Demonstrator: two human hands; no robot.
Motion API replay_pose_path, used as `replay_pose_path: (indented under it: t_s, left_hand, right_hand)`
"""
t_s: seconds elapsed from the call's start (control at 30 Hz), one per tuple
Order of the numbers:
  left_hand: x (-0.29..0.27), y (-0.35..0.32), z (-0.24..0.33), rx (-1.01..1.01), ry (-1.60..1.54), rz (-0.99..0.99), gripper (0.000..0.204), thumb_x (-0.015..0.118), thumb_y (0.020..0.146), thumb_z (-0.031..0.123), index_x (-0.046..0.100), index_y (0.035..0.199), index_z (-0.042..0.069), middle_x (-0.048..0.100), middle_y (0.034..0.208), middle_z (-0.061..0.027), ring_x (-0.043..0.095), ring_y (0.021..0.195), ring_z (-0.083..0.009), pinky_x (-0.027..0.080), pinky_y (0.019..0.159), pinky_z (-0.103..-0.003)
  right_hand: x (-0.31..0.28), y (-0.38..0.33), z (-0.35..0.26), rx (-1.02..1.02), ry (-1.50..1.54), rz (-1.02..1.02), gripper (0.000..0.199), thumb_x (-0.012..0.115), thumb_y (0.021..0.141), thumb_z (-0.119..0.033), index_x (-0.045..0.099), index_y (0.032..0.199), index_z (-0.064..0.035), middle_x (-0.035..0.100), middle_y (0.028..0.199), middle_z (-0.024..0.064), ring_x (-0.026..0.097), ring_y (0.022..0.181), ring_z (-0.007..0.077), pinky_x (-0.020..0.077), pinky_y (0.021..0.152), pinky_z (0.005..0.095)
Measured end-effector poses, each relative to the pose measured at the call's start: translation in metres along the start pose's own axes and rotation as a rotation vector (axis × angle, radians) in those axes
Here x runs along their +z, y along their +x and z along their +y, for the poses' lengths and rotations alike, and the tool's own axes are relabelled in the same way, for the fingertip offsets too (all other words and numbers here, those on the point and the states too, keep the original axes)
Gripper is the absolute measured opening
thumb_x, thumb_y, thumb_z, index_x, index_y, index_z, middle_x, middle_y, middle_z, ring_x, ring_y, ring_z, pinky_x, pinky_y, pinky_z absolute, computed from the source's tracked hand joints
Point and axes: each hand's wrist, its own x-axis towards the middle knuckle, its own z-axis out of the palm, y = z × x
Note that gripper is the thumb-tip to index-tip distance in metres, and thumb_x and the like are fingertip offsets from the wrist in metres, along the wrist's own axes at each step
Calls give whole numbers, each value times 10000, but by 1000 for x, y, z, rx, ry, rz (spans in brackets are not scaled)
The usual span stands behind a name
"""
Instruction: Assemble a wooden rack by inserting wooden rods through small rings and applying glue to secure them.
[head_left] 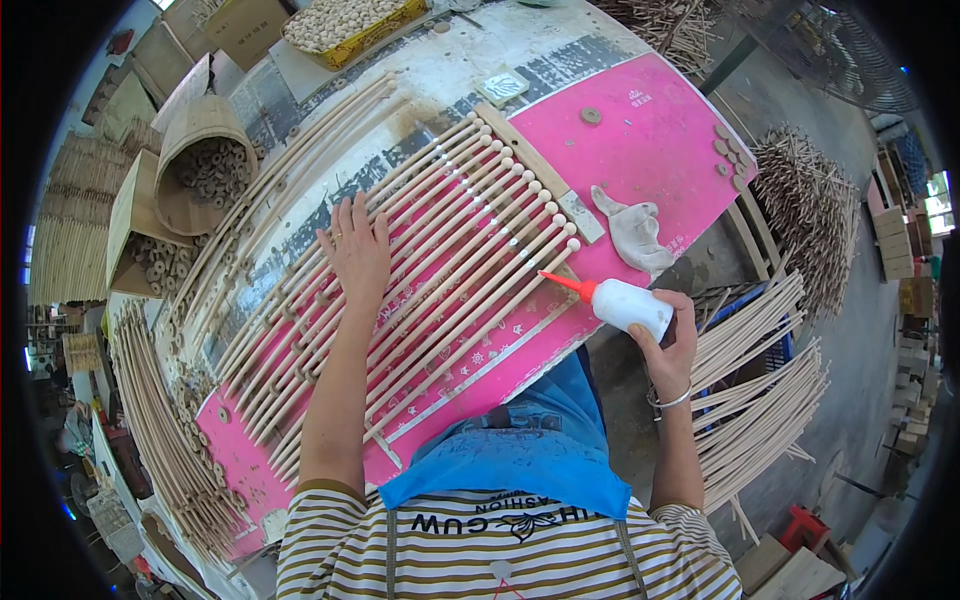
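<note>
Many thin wooden rods lie side by side in a slanting row, each with a round ball at its upper right end. Those ball ends line up along a wooden bar. White glue-like spots dot the rods a little below the balls. My left hand rests on the rods with its fingers stretched out. In my right hand is a white squeeze bottle with a red nozzle, tilted so its tip is near the lowest rods. Small wooden rings sit around the rods' lower parts.
The rods lie over a pink sheet on the table. A whitish cloth and loose wooden rings are on it. At left stand a bucket of rings and rod bundles; more rods lie at right.
</note>
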Motion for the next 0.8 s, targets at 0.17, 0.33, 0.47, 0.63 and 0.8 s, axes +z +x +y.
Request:
replay_pose_path:
  t_s: [0.17,0.33,0.47,0.63,0.8]
  left_hand:
    - [-2,-1,-2,-2,-1,5,533,430,1053,406,433,1501,116,441,1534,-151,320,1477,-318,138,1221,-582]
    - [-5,-3,2,-3,-20,10,529,439,1051,395,435,1499,114,444,1529,-153,321,1475,-320,131,1221,-583]
    - [2,-4,4,12,-14,18,524,442,1052,387,435,1497,113,450,1522,-156,334,1468,-321,134,1218,-588]
    - [5,8,2,28,-7,47,524,452,1048,390,442,1490,108,460,1514,-155,346,1461,-322,145,1212,-595]
    - [-33,10,-48,-42,62,155,491,474,1031,357,482,1445,93,499,1470,-169,420,1397,-329,219,1175,-619]
  right_hand:
    - [1,-3,2,-24,-35,-11,513,825,737,-21,567,1179,-37,578,1062,77,591,977,189,476,879,308]
    - [-3,-7,6,-27,-62,-60,518,816,744,-22,555,1192,-40,578,1077,79,592,1003,187,480,895,311]
    - [-3,20,3,42,146,-6,523,798,779,-34,530,1228,-39,579,1124,71,590,1045,172,485,928,311]
    - [34,148,10,6,277,252,538,775,868,-119,495,1314,-10,561,1180,90,566,1085,175,488,916,307]
    - [129,250,47,-24,235,223,463,775,881,-165,563,1260,-4,622,1105,98,591,951,154,516,821,298]
